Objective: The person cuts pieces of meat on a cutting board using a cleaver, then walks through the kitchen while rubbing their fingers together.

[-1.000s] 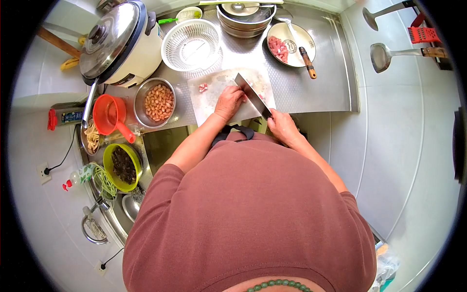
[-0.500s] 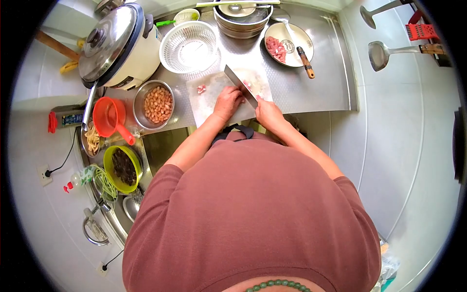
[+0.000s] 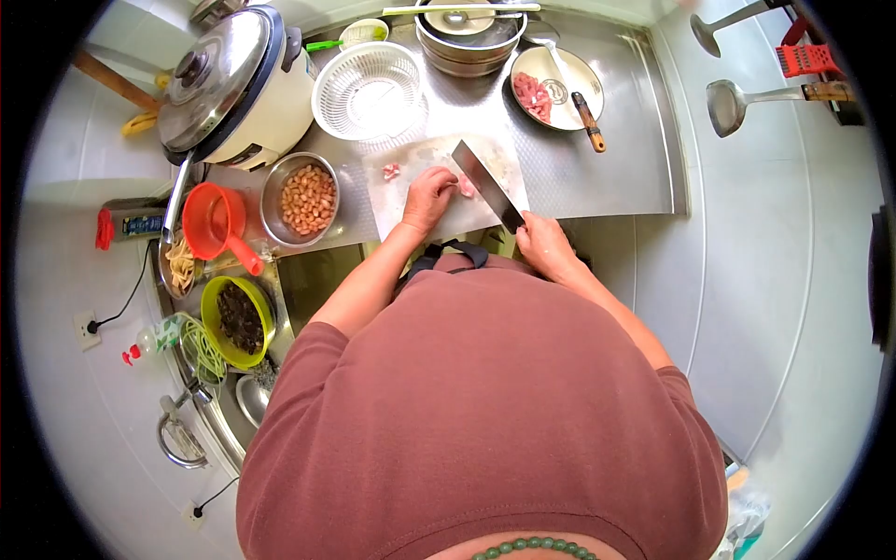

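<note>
My right hand [image 3: 549, 245] is wrapped around the handle of a cleaver [image 3: 485, 181], at the right front of the whitish cutting board [image 3: 448, 153]. The wide blade slants up to the left across the board. Left of the blade, my left hand [image 3: 429, 200] is closed with its fingertips pinched at a small piece of pink meat [image 3: 466, 186]; the fingers partly hide the contact. A small bit of red and white meat [image 3: 391, 172] lies at the board's left side. Cut meat [image 3: 531, 96] is heaped in a pale pan [image 3: 583, 77] behind the board.
A white colander [image 3: 367, 93] and stacked metal pots [image 3: 469, 65] stand behind the board. On the left are a bowl of peanuts [image 3: 308, 200], a red ladle cup [image 3: 213, 221], a rice cooker [image 3: 271, 121] and a yellow-green bowl [image 3: 265, 318] by the sink. Spatulas [image 3: 728, 108] hang at right.
The cleaver and my right hand have moved right and nearer my body, away from my left hand. The piece of meat shows more between my left fingers and the blade.
</note>
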The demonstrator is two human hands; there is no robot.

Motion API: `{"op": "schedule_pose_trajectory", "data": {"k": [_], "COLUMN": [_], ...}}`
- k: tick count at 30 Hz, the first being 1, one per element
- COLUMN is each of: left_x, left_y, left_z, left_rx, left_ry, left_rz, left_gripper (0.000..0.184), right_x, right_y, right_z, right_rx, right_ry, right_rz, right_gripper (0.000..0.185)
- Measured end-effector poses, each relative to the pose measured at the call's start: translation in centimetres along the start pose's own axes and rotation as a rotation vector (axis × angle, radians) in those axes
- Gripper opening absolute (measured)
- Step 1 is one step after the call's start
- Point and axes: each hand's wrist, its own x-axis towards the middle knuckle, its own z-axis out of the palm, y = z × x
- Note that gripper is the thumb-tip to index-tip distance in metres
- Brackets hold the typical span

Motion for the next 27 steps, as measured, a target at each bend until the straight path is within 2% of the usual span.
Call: {"op": "schedule_pose_trajectory", "data": {"k": [4,17,20,27], "left_x": [0.3,-0.3,-0.4,-0.3], "left_y": [-0.2,-1.1,-1.5,-1.8], "left_z": [0.6,2.5,2.6,2.9], "left_rx": [0.021,0.133,0.146,0.143], "left_ry": [-0.034,0.008,0.012,0.001], "left_rz": [0.157,0.159,0.161,0.173], "left_gripper": [0.011,0.015,0.016,0.014], "right_x": [-0.2,-0.5,0.5,3.6], "right_y": [0.2,-1.5,-1.7,-2.0], "right_z": [0.5,0.9,1.3,3.3], "right_rx": [-0.011,-0.110,-0.147,-0.142], "right_ry": [-0.016,-0.086,-0.085,0.030], "right_rz": [-0.019,0.059,0.023,-0.031], "right_gripper": [0.019,0.019,0.016,0.014]}}
